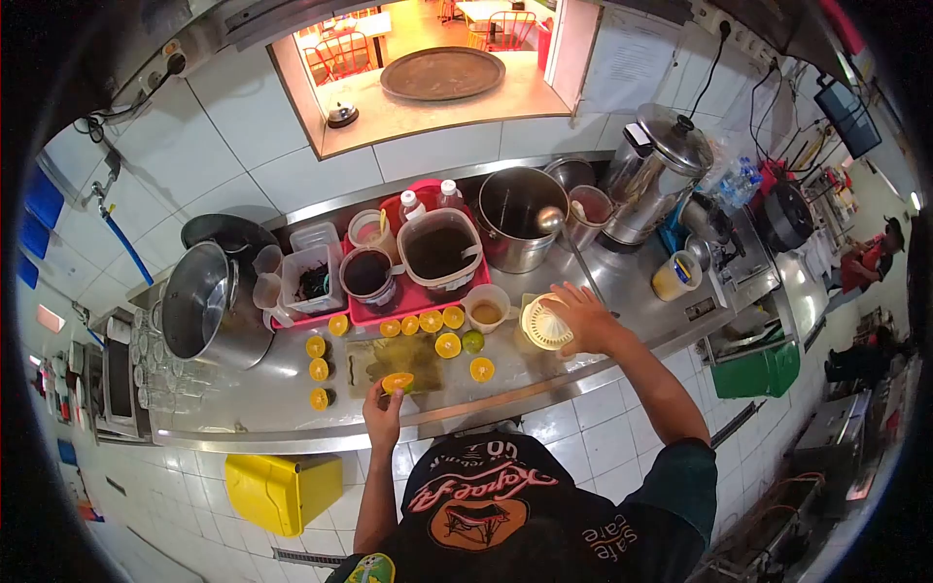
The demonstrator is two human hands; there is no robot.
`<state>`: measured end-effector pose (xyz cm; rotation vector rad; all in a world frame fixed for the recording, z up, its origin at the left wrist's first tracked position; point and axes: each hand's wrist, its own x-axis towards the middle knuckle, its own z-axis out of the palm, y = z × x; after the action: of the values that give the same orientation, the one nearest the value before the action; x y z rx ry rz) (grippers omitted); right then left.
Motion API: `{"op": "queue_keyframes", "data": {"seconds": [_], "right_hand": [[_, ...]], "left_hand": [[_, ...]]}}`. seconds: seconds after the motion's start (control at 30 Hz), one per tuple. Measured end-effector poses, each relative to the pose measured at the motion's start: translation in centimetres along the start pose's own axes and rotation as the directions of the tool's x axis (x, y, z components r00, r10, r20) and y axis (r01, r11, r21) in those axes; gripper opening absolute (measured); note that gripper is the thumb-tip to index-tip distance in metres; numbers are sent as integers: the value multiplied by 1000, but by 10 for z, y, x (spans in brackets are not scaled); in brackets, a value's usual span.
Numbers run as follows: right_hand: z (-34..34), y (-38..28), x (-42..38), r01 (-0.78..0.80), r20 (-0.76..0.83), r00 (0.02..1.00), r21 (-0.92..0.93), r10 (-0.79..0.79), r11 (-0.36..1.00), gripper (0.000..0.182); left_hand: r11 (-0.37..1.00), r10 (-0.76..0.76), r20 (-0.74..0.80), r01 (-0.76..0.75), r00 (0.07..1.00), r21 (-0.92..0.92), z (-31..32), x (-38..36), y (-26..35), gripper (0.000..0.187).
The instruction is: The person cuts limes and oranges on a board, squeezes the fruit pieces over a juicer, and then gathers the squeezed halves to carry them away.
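My left hand (381,416) holds an orange half (398,382), cut face up, above the front of a cutting board (374,361). My right hand (583,323) rests over the right side of a pale hand citrus juicer (546,323), its fingers gripping the rim. Several orange halves (447,345) lie cut face up around the board, with one more (481,369) nearer the juicer. A small green citrus fruit (473,341) sits beside a measuring jug (486,307) holding some brownish liquid.
Behind stand red trays (384,309) with tubs of dark liquid (437,248), a steel pot (520,219) with a ladle, and a tall steel urn (656,175). A large pot (209,306) and glasses (146,364) stand left. A yellow bin (272,491) is below. Another person (865,262) stands far right.
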<state>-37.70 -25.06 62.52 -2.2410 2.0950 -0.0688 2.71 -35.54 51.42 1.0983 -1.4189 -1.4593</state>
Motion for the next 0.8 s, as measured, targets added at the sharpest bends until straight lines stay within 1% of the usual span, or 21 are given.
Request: {"op": "queue_keyframes", "data": {"seconds": [0.03,0.07,0.1,0.13,0.17,0.2,0.23,0.3,0.43,0.53,0.6,0.63,0.7,0.73,0.8], "right_hand": [[-4,-3,0,6,3,1000,-2,-6,1000,85],[-7,-7,1,-122,-4,992,127,123,984,78],[-10,-11,3,-244,7,968,253,251,936,72],[-11,-16,7,-240,11,969,251,245,938,72],[-11,-23,12,-387,43,921,203,386,900,64],[-10,-29,15,-526,67,850,151,522,837,58],[-6,-31,18,-527,70,849,152,523,836,58],[5,-32,25,-574,92,819,116,567,810,51],[8,-33,30,-575,64,818,75,572,815,48],[9,-29,27,-564,109,823,46,557,824,48],[7,-29,21,-458,9,889,63,458,887,45],[5,-29,19,-456,11,890,61,456,888,45],[1,-30,16,-356,-10,934,83,358,931,42],[4,-27,16,-355,-8,934,83,357,931,42],[10,-22,16,-116,-107,987,25,118,993,30]], "left_hand": [[1000,-1,-6,1,1000,-3,-1,0,1,35],[1000,-13,-8,13,1000,9,-1,0,3,35],[999,-25,-10,25,1000,21,-1,0,3,35],[999,-28,-15,29,999,19,0,0,3,35],[999,-31,-22,31,999,25,1,0,2,35],[999,-33,-27,34,999,33,1,0,1,35],[999,-36,-25,37,999,34,2,0,0,35],[1000,-9,18,9,1000,6,6,1,0,35],[999,-38,10,38,999,21,8,2,3,35],[1000,-28,11,28,1000,-10,8,2,5,35],[999,-26,4,26,1000,29,4,2,3,35],[999,-28,2,28,1000,26,3,1,1,35],[1000,-14,7,14,1000,16,1,0,-1,37],[1000,-16,7,16,1000,16,0,0,-4,37],[1000,-27,-10,27,1000,-4,-1,-1,-7,38]]}}
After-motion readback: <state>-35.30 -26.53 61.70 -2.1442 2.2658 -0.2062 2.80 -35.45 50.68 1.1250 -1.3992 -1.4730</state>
